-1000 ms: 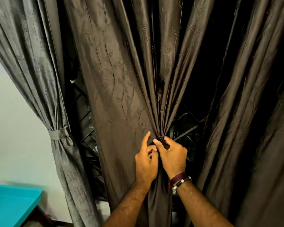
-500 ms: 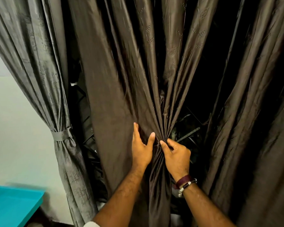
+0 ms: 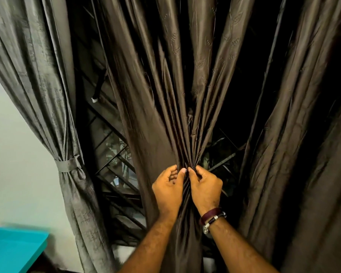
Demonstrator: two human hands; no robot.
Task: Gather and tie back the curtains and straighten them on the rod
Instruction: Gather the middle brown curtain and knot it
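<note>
A dark brown curtain panel [image 3: 159, 107] with a faint leaf pattern hangs in the middle, its folds drawn into a tight bunch at waist height. My left hand [image 3: 168, 189] grips the bunch from the left with curled fingers. My right hand [image 3: 205, 189], with bracelets at the wrist, pinches the same bunch from the right; the two thumbs almost touch. A grey curtain [image 3: 34, 79] at the left hangs gathered, bound by a matching fabric tie-back [image 3: 67, 164]. Another brown panel [image 3: 295, 134] hangs loose at the right. The rod is out of view.
A dark window with a diagonal metal grille [image 3: 114, 154] shows in the gaps between the panels. A pale wall [image 3: 18, 154] lies at the left. The corner of a turquoise table [image 3: 14, 251] juts in at the bottom left.
My left hand, flat with spread fingers on the cloth half a second ago, has curled round the folds. More of the panel's left side is drawn into the bunch. My right hand kept its hold.
</note>
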